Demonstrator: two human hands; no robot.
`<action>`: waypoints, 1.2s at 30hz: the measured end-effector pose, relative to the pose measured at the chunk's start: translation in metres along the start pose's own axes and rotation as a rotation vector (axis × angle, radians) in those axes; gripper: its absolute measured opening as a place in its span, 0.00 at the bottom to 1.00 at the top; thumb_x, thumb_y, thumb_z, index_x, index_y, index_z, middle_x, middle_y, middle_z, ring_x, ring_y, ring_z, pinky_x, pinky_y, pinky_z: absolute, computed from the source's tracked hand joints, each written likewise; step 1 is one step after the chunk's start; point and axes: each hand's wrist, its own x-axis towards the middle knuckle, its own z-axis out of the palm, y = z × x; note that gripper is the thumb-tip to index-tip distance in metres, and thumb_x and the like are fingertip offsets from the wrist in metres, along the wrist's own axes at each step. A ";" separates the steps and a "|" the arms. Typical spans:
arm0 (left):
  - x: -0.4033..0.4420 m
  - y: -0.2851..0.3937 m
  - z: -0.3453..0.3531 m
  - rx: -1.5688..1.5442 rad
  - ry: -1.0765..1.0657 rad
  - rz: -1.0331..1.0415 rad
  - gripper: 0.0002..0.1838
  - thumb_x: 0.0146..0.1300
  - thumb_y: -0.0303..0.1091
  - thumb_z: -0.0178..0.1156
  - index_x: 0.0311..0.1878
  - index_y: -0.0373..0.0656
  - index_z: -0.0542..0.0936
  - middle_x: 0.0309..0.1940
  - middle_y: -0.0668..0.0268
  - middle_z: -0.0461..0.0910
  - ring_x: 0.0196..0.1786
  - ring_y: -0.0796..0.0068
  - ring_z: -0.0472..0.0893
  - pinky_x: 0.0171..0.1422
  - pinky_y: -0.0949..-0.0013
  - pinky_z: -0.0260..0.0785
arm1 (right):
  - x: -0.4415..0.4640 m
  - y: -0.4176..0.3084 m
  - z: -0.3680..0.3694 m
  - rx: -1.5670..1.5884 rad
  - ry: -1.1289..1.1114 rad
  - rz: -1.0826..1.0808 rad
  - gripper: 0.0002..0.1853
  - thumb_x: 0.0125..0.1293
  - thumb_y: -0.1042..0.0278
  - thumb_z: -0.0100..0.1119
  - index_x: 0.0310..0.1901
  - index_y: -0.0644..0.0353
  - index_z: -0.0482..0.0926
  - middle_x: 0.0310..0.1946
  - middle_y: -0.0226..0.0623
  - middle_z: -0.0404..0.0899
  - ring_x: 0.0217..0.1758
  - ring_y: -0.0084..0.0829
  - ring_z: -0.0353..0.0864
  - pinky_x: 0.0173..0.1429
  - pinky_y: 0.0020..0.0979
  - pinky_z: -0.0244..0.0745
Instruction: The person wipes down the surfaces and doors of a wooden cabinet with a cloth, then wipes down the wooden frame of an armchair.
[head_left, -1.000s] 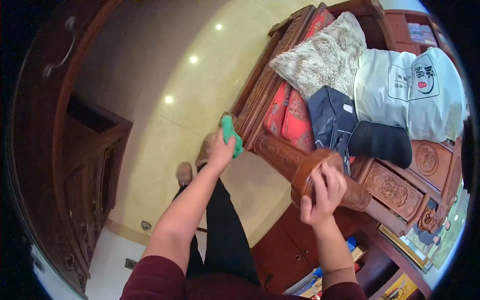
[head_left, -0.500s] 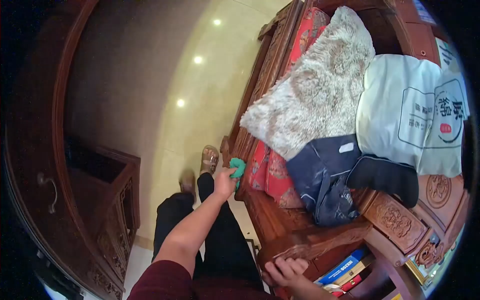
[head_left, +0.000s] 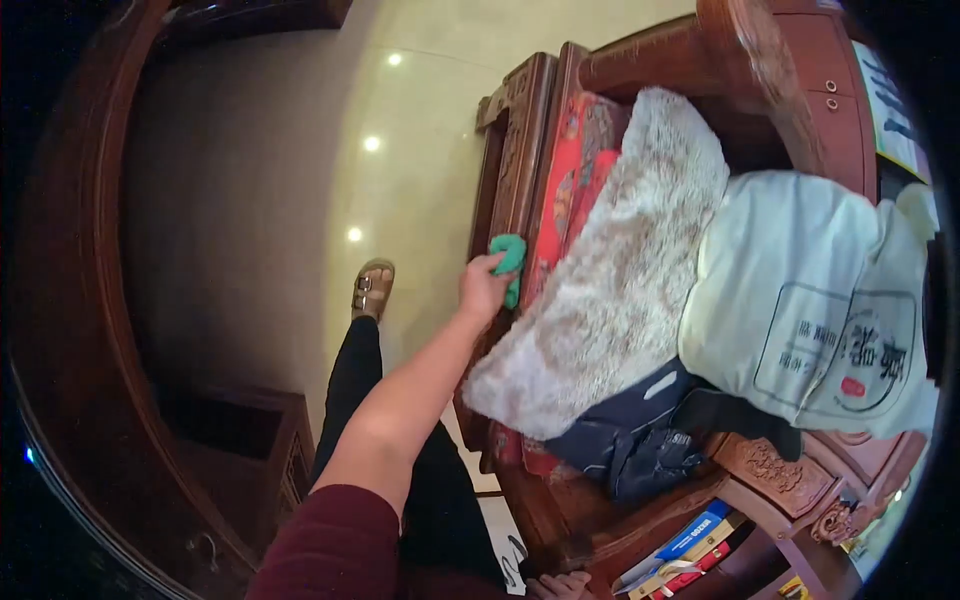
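My left hand (head_left: 482, 286) is closed round a green cloth (head_left: 509, 262), which lies against the carved front rail (head_left: 518, 165) of a dark wooden bench. Just right of the cloth are red patterned cushions (head_left: 563, 215) and a fluffy grey-white pillow (head_left: 628, 265). Low in the view, my right hand (head_left: 560, 586) shows only in part at the bottom edge, near the bench's near armrest; its fingers are bent, and what they touch is hard to make out.
A white bag (head_left: 775, 290) and dark folded clothing (head_left: 630, 430) lie on the bench. Boxes (head_left: 690, 545) sit beneath the near armrest. Dark wooden furniture (head_left: 90, 300) stands at the left, beyond the tiled floor (head_left: 410, 180). One sandalled foot (head_left: 372, 288) is on the floor.
The view has moved along the bench. My left hand has carried the green cloth from the bench's near corner farther up the front rail. My right hand has shifted from the armrest's rounded end to the bottom edge.
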 end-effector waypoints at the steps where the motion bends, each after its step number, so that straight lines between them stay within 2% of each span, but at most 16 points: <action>1: 0.023 0.014 0.001 0.035 -0.022 0.043 0.17 0.42 0.30 0.69 0.39 0.43 0.82 0.35 0.54 0.78 0.41 0.57 0.78 0.47 0.65 0.69 | -0.003 0.001 0.001 0.006 -0.028 0.006 0.17 0.45 0.57 0.55 0.39 0.48 0.80 0.38 0.26 0.77 0.30 0.23 0.71 0.33 0.31 0.62; 5: 0.091 0.060 0.009 0.203 -0.040 0.202 0.16 0.43 0.31 0.67 0.39 0.45 0.82 0.37 0.52 0.78 0.42 0.53 0.78 0.48 0.61 0.69 | 0.008 0.008 0.005 0.027 -0.079 0.009 0.16 0.43 0.57 0.55 0.37 0.47 0.79 0.38 0.26 0.77 0.32 0.24 0.71 0.34 0.31 0.62; 8: 0.143 0.090 0.018 0.243 -0.054 0.198 0.15 0.44 0.33 0.66 0.39 0.48 0.82 0.36 0.52 0.79 0.41 0.53 0.78 0.47 0.60 0.70 | 0.013 0.010 0.005 0.039 -0.109 0.020 0.16 0.42 0.57 0.55 0.36 0.46 0.79 0.38 0.26 0.77 0.33 0.24 0.71 0.34 0.32 0.63; 10: 0.176 0.140 0.018 0.308 -0.050 0.169 0.13 0.45 0.33 0.63 0.38 0.50 0.83 0.36 0.52 0.79 0.40 0.53 0.79 0.46 0.59 0.70 | 0.016 0.013 0.005 0.048 -0.128 0.023 0.15 0.41 0.58 0.55 0.35 0.46 0.79 0.38 0.26 0.77 0.34 0.24 0.71 0.34 0.32 0.63; 12: 0.212 0.175 0.021 0.355 0.009 0.256 0.13 0.47 0.33 0.62 0.40 0.51 0.82 0.36 0.52 0.79 0.41 0.53 0.79 0.46 0.59 0.70 | 0.018 0.014 0.004 0.053 -0.146 0.028 0.15 0.40 0.58 0.54 0.34 0.46 0.78 0.38 0.25 0.77 0.35 0.25 0.71 0.34 0.32 0.64; 14: 0.238 0.213 0.020 0.346 0.025 0.218 0.15 0.49 0.32 0.61 0.43 0.51 0.81 0.37 0.52 0.79 0.41 0.52 0.78 0.48 0.58 0.70 | 0.019 0.014 0.002 0.057 -0.162 0.030 0.14 0.39 0.58 0.54 0.33 0.45 0.78 0.38 0.25 0.77 0.36 0.25 0.71 0.35 0.32 0.64; 16: 0.259 0.230 0.024 0.088 0.092 0.232 0.17 0.54 0.35 0.60 0.49 0.48 0.79 0.40 0.54 0.79 0.42 0.58 0.79 0.49 0.63 0.70 | 0.016 0.012 -0.002 0.059 -0.174 0.031 0.14 0.38 0.58 0.54 0.32 0.45 0.78 0.38 0.25 0.77 0.37 0.25 0.72 0.35 0.32 0.64; 19: 0.268 0.248 0.023 0.025 0.075 0.662 0.17 0.55 0.32 0.57 0.50 0.48 0.78 0.43 0.52 0.78 0.44 0.57 0.78 0.50 0.62 0.70 | 0.014 0.011 -0.004 0.065 -0.185 0.032 0.13 0.37 0.58 0.54 0.30 0.45 0.78 0.39 0.25 0.76 0.38 0.26 0.72 0.35 0.32 0.65; 22: 0.254 0.234 0.028 0.431 -0.022 0.731 0.17 0.56 0.29 0.54 0.51 0.47 0.77 0.45 0.51 0.77 0.47 0.53 0.76 0.53 0.60 0.68 | 0.009 0.009 -0.005 0.066 -0.179 0.027 0.13 0.36 0.58 0.53 0.29 0.44 0.77 0.39 0.24 0.76 0.39 0.26 0.72 0.36 0.33 0.65; 23: 0.251 0.232 0.028 0.377 -0.054 0.698 0.18 0.56 0.27 0.51 0.51 0.45 0.76 0.45 0.48 0.75 0.50 0.48 0.73 0.56 0.58 0.65 | 0.007 0.007 -0.005 0.065 -0.178 0.021 0.13 0.35 0.58 0.53 0.28 0.44 0.77 0.39 0.24 0.76 0.40 0.26 0.72 0.36 0.33 0.66; 27: 0.228 0.217 0.025 0.309 -0.111 0.465 0.21 0.55 0.28 0.52 0.55 0.44 0.67 0.45 0.45 0.70 0.48 0.44 0.72 0.53 0.55 0.66 | -0.010 -0.001 -0.004 0.059 -0.171 -0.005 0.12 0.33 0.59 0.53 0.26 0.43 0.77 0.39 0.24 0.76 0.41 0.27 0.72 0.36 0.33 0.66; 28: 0.216 0.202 0.022 0.313 -0.146 0.371 0.22 0.55 0.28 0.51 0.55 0.41 0.64 0.46 0.44 0.69 0.48 0.42 0.71 0.53 0.53 0.66 | -0.015 0.000 -0.003 0.051 -0.171 -0.016 0.12 0.33 0.59 0.53 0.26 0.43 0.76 0.39 0.24 0.76 0.42 0.27 0.72 0.36 0.33 0.66; 31: 0.161 0.103 0.022 0.470 -0.196 0.458 0.22 0.55 0.25 0.49 0.55 0.38 0.62 0.50 0.41 0.62 0.47 0.38 0.69 0.53 0.48 0.64 | -0.037 0.005 0.009 -0.008 -0.195 -0.093 0.12 0.37 0.57 0.54 0.28 0.44 0.77 0.39 0.24 0.76 0.39 0.26 0.72 0.36 0.33 0.65; 34: 0.081 0.035 0.011 0.460 -0.202 0.494 0.21 0.51 0.21 0.50 0.51 0.34 0.65 0.49 0.40 0.62 0.48 0.39 0.68 0.53 0.49 0.63 | -0.062 -0.003 0.017 -0.070 -0.245 -0.161 0.13 0.44 0.54 0.55 0.33 0.45 0.78 0.40 0.25 0.76 0.34 0.24 0.71 0.36 0.33 0.63; 35: 0.052 0.023 -0.001 0.442 -0.276 0.482 0.20 0.50 0.21 0.50 0.49 0.33 0.66 0.47 0.41 0.62 0.48 0.39 0.67 0.53 0.49 0.63 | -0.067 -0.001 0.019 -0.097 -0.259 -0.190 0.14 0.46 0.54 0.55 0.35 0.46 0.79 0.40 0.25 0.76 0.33 0.24 0.71 0.36 0.34 0.62; 36: 0.020 0.005 -0.007 0.469 -0.299 0.421 0.19 0.50 0.21 0.51 0.49 0.34 0.66 0.46 0.41 0.63 0.47 0.39 0.67 0.53 0.48 0.62 | -0.072 0.000 0.022 -0.220 -0.303 -0.311 0.13 0.46 0.53 0.55 0.34 0.46 0.78 0.40 0.26 0.77 0.35 0.25 0.72 0.37 0.34 0.63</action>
